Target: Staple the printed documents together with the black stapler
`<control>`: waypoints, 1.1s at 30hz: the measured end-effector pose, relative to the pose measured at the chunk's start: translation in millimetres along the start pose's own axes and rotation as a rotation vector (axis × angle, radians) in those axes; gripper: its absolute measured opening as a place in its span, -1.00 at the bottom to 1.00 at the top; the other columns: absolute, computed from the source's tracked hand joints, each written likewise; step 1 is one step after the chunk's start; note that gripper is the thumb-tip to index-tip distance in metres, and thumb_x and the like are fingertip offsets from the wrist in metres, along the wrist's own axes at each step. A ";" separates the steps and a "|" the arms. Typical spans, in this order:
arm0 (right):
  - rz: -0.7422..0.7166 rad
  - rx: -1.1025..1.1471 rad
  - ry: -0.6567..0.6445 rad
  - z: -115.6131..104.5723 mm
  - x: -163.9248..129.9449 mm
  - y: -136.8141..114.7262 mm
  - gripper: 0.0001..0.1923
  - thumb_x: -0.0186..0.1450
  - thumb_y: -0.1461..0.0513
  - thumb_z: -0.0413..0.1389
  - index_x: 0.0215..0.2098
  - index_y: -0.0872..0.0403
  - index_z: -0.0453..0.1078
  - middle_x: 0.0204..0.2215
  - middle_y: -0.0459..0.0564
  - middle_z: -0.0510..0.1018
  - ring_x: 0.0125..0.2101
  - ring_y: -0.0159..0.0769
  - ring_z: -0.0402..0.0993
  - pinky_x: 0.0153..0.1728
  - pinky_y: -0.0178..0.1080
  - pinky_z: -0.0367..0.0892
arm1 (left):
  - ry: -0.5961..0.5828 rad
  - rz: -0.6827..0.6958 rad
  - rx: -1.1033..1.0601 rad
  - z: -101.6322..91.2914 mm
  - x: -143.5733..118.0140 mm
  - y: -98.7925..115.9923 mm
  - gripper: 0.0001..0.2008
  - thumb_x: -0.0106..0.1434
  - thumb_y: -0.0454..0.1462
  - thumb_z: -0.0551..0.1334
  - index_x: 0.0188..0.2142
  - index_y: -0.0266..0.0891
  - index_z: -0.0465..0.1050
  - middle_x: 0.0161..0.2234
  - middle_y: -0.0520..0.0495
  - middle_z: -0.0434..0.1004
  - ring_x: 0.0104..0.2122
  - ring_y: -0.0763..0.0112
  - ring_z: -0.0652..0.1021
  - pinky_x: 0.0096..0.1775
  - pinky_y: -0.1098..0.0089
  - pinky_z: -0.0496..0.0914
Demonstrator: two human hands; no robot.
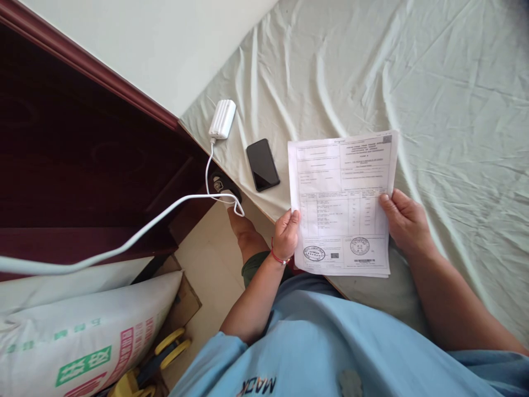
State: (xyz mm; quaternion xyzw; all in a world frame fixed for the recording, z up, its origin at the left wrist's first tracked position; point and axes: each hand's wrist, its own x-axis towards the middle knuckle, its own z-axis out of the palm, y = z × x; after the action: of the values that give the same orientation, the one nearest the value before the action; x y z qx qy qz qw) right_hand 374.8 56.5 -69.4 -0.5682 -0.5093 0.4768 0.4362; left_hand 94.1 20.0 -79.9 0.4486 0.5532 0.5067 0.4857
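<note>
A small stack of printed papers (326,220) is held up in front of me by both side edges. On the top sheet are a form with a table, two oval or round stamps and a barcode. My left hand (286,236), with a red string at the wrist, pinches the lower left edge. My right hand (407,220) grips the right edge, its thumb lying on the front. The fingers behind the paper are hidden. Left of the papers, a black smartphone (263,164) lies flat on the pale green sheet (351,71), touched by neither hand.
A white power bank (223,118) with a white cable (165,207) lies near the sheet's left edge. Dark red wooden furniture (82,138) stands at the left. Below it are a printed white sack (82,336) and a yellow-and-black object (171,347) on the floor.
</note>
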 end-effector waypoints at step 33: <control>-0.021 -0.040 0.002 -1.8 1.1 6.4 -0.57 0.44 -0.18 0.16 -0.36 -0.06 0.41 -0.48 -0.08 0.39 -0.50 -0.27 0.24 -0.59 -0.23 0.18 | 0.004 -0.044 -0.084 0.9 0.4 -4.0 -0.52 0.41 0.14 0.28 -0.05 -0.22 0.64 -0.19 -0.16 0.73 -0.14 0.14 0.69 -0.03 0.16 0.58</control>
State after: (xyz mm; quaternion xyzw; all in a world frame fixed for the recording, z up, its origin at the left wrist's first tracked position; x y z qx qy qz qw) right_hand 377.6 57.0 -75.5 -0.5720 -0.5243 0.4612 0.4304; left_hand 95.0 20.2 -84.0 0.4144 0.5421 0.5197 0.5142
